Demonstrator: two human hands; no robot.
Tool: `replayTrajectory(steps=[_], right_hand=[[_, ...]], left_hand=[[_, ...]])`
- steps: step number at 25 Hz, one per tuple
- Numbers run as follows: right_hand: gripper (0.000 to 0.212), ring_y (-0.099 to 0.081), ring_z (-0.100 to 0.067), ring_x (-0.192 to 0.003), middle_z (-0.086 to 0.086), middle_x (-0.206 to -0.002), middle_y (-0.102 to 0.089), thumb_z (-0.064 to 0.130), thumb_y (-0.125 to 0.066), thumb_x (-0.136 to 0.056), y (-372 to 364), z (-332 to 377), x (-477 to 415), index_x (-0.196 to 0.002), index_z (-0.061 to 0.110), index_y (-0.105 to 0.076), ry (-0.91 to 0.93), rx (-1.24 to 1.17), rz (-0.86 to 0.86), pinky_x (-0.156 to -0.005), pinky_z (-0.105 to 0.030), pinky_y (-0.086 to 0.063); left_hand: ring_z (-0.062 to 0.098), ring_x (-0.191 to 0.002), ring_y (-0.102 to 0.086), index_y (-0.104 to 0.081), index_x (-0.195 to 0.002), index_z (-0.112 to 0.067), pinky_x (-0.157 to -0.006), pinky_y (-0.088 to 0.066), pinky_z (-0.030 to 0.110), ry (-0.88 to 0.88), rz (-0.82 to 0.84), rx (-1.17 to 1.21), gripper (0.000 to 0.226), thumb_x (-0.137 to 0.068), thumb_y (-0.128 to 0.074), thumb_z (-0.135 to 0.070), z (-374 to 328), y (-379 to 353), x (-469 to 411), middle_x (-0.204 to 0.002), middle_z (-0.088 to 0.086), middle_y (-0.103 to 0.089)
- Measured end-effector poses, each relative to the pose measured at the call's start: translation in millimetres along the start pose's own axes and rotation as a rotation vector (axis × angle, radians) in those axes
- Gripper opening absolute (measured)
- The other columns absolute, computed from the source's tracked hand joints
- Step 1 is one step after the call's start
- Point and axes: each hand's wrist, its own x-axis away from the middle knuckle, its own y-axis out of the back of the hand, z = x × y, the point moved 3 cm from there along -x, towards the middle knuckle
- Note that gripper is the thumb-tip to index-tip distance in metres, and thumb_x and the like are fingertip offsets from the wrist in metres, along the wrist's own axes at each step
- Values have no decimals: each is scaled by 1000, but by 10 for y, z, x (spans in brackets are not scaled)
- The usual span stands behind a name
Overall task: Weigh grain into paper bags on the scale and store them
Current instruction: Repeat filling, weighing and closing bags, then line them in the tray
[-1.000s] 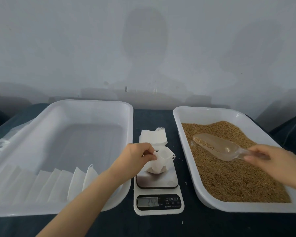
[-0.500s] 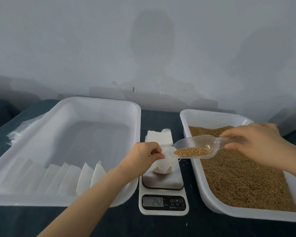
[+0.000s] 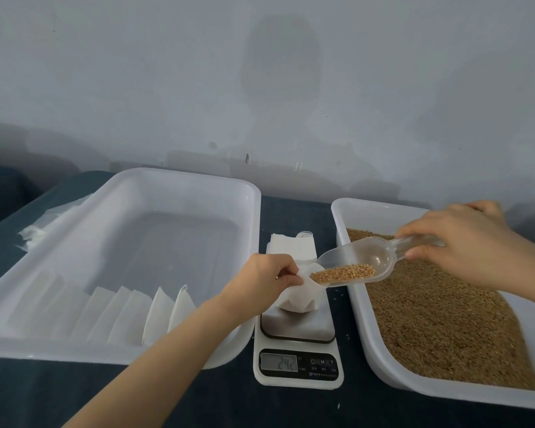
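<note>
A white paper bag (image 3: pixel 297 299) stands on the steel plate of a small digital scale (image 3: pixel 297 362) whose display reads 242. My left hand (image 3: pixel 267 279) pinches the bag's rim. My right hand (image 3: pixel 464 242) grips the handle of a clear plastic scoop (image 3: pixel 357 264). The scoop is tilted down to the left, and brown grain has gathered at its lip right over the bag's mouth. A white tray of grain (image 3: pixel 445 319) lies on the right.
A large white tray (image 3: pixel 130 261) on the left holds a row of several white bags (image 3: pixel 155 316) along its near side. A stack of flat empty bags (image 3: pixel 291 245) lies behind the scale. Crumpled plastic (image 3: pixel 40 233) sits beyond the left tray. The table is dark.
My right hand scooped grain from the right tray and carried the scoop left to the bag, then tipped it so the grain slid to the lip. My left hand stayed on the bag.
</note>
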Motion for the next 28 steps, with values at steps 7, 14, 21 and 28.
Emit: replayTrajectory(steps=[7,14,21,28], right_hand=[[18,-45,-5,-100,28,-97,-59,55,-56,-84,-1,3,7,-102,55,-58,8,4,-13,-87,-30,-12],[21,-44,-6,-100,28,-96,-58,53,-58,-84,-66,4,42,-104,55,-59,-35,-49,21,-88,-31,-12],[17,-47,0,-92,37,-84,-55,50,-63,-80,-245,-46,205,-89,61,-54,-140,-332,143,-98,-34,-26],[18,-55,-2,-86,24,-93,-60,37,-64,-83,-800,-328,523,-97,47,-59,-402,-720,230,-88,-36,-48]], left_hand=[[-1,-61,-52,-62,-82,-18,-62,-39,3,-14,-9,-7,9,-89,-66,-19,-4,4,1,-71,-14,-57],[-3,-59,-51,-67,-86,-11,-61,-38,3,-13,-20,-16,9,-89,-66,-19,6,1,1,-71,-11,-58],[-6,-60,-51,-67,-85,-11,-62,-37,3,-5,-30,-20,9,-89,-67,-18,-2,4,3,-72,-11,-58],[-11,-62,-50,-60,-78,-18,-61,-35,3,-5,-44,-35,13,-89,-66,-19,-20,13,17,-66,-19,-54]])
